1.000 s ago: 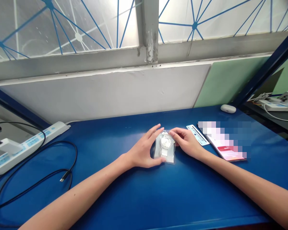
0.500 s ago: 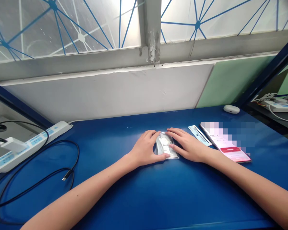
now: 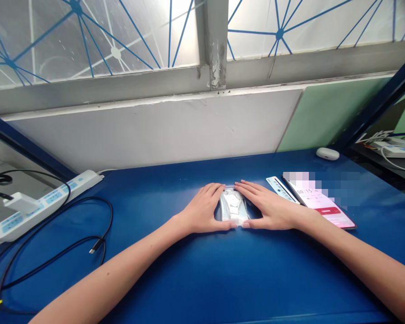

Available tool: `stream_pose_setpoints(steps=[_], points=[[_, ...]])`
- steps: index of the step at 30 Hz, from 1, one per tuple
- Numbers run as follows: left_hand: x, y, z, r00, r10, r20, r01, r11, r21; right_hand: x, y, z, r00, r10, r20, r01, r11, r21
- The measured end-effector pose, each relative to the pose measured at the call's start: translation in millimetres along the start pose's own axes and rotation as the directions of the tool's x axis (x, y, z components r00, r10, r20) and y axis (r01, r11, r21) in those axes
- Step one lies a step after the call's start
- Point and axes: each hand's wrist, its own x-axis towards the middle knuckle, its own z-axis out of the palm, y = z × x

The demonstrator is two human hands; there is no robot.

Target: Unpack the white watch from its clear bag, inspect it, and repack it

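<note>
Both hands flat on the blue table (image 3: 195,279), framing a small clear bag (image 3: 234,208) with a white watch (image 3: 232,202) inside. Left hand (image 3: 205,211) lies against the bag's left edge, fingers spread loosely, thumb tip at the near corner. Right hand (image 3: 268,209) mirrors it on the other edge, fingers extended, palm down. Neither hand grips; both press or steady, nothing lifted. Bag lies flat between the thumbs, watch face up, apparently enclosed. Whether the bag's mouth is sealed cannot be told.

Just right of the right hand: a narrow card (image 3: 282,189), then a phone (image 3: 320,204), screen lit. Well left of the left hand: a power strip (image 3: 43,202) and a loose black cable (image 3: 54,252).
</note>
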Motion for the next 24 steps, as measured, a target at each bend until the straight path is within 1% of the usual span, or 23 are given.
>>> stream_pose_setpoints(steps=[3,7,14,17,24], points=[[0,0,1.4,1.000,0.003,-0.016,-0.003,1.000,-0.004,0,1,0,1.000,-0.003,-0.012,0.003,1.000,0.005],[0,-3,-0.4,0.999,0.041,-0.026,-0.042,0.999,-0.018,0,3,0,0.999,-0.018,-0.038,0.020,0.999,0.028],[1,-12,-9.5,0.991,0.124,0.044,-0.125,0.992,0.004,0,4,-2,1.000,-0.019,-0.005,0.019,1.000,0.017],[2,-12,-10.8,0.991,0.126,0.039,-0.127,0.992,0.006,1,3,-3,1.000,-0.004,0.011,0.004,1.000,0.007],[1,-11,-7.8,0.994,0.105,0.016,-0.104,0.995,-0.002,0,3,0,1.000,0.018,-0.015,-0.017,0.999,0.034]])
